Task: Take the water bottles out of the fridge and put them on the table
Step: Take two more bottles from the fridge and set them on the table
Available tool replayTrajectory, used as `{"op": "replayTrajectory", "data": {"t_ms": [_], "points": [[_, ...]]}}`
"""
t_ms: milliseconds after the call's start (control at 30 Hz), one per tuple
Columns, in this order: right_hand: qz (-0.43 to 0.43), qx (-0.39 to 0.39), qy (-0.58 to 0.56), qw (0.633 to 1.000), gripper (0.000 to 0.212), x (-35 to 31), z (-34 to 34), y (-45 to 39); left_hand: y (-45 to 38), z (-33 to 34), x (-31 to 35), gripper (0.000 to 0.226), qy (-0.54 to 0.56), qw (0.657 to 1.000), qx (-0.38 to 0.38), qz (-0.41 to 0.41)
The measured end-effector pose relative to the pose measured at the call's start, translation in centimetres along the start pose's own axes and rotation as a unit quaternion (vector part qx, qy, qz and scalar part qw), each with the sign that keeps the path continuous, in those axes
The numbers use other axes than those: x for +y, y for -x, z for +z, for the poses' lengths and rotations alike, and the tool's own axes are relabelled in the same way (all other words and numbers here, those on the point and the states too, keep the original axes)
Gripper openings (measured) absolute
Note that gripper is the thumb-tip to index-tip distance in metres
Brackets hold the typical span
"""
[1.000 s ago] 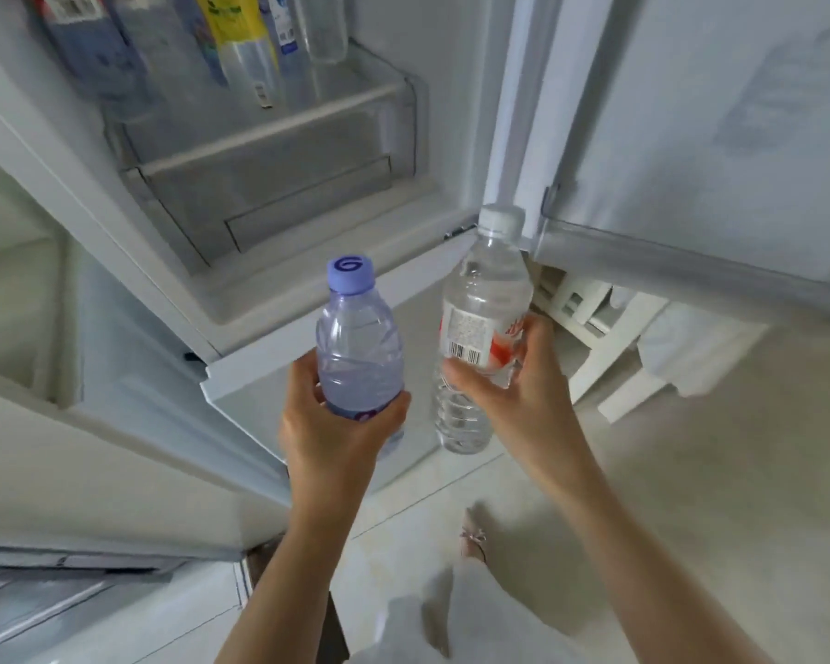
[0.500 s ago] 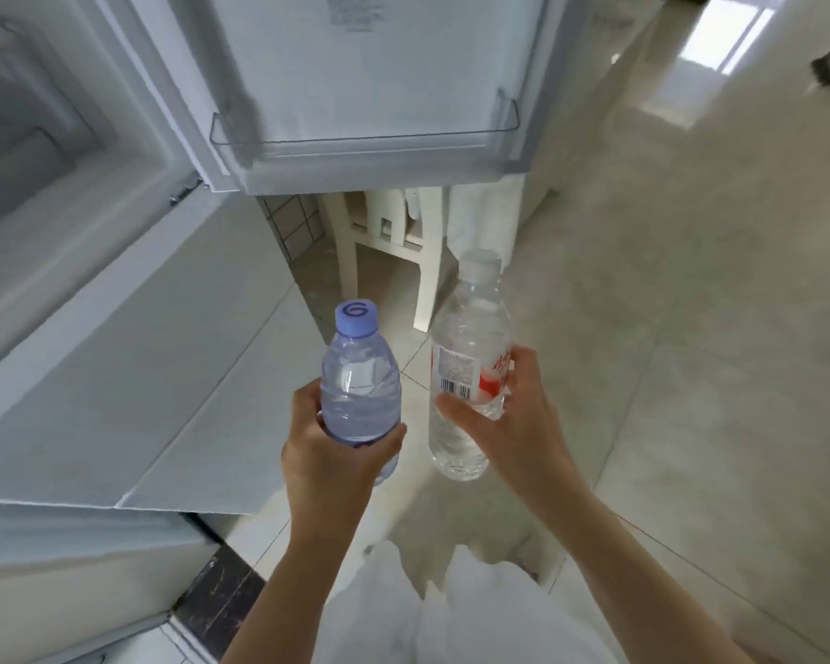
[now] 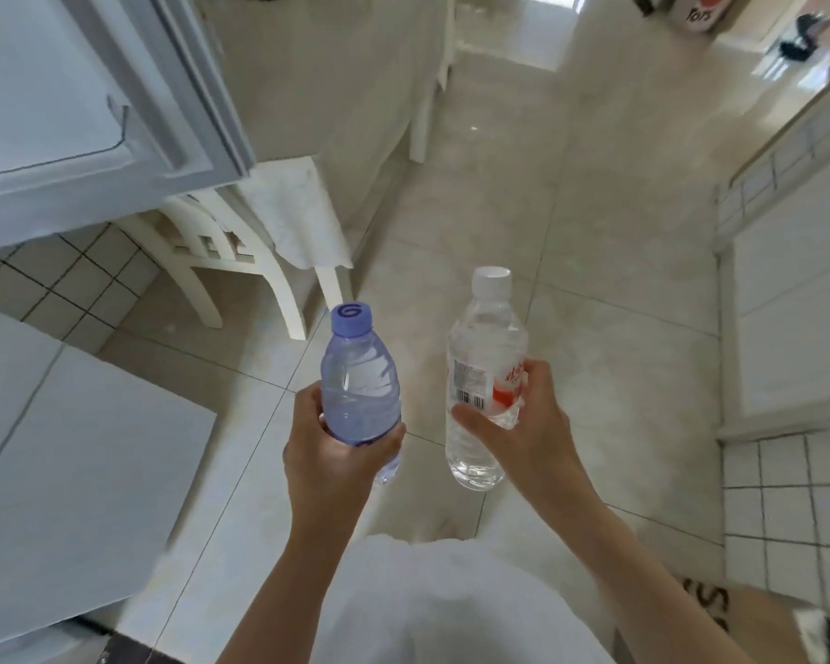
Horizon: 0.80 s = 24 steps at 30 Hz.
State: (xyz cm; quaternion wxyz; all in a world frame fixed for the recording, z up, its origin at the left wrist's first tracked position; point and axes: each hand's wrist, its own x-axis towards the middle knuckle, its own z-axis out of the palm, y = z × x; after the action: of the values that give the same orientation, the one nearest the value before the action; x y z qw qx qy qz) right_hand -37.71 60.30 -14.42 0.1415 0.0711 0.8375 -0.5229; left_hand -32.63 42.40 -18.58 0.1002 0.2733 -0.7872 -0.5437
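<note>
An open fridge door point(image 3: 92, 98) and chair point(image 3: 221, 251) stand left. We grip the blue bottle point(image 3: 360, 390) in our left hand point(image 3: 336, 452), the clear bottle point(image 3: 485, 376) in our right hand point(image 3: 528, 424), upright above the floor point(image 3: 571, 232).

Two bottles held upright over floor point(image 3: 523, 194), side by side, apart. Left hand point(image 3: 336, 460) wraps lower body of left bottle point(image 3: 359, 383); right hand point(image 3: 530, 426) wraps middle of right bottle point(image 3: 487, 376), which sits slightly farther forward. Fridge door point(image 3: 68, 98) open at upper left. Chair point(image 3: 221, 251) below and behind door, cloth-draped surface point(image 3: 327, 74) beyond it. Cabinet point(image 3: 796, 299) along right edge.
</note>
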Motion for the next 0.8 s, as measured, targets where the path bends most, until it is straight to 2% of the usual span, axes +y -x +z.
{"op": "replayTrajectory", "data": {"t_ms": [300, 800], "points": [[0.042, 0.021, -0.022, 0.999, 0.062, 0.5, -4.7, -8.9, -6.4, 7.5, 3.6, 0.071, -0.036, 0.999, -0.036, 0.008], [0.046, 0.050, -0.026, 0.997, 0.061, -8.3, -4.3, -30.9, -30.0, 15.6, 11.6, 0.065, -0.041, 0.996, -0.079, 0.029]]}}
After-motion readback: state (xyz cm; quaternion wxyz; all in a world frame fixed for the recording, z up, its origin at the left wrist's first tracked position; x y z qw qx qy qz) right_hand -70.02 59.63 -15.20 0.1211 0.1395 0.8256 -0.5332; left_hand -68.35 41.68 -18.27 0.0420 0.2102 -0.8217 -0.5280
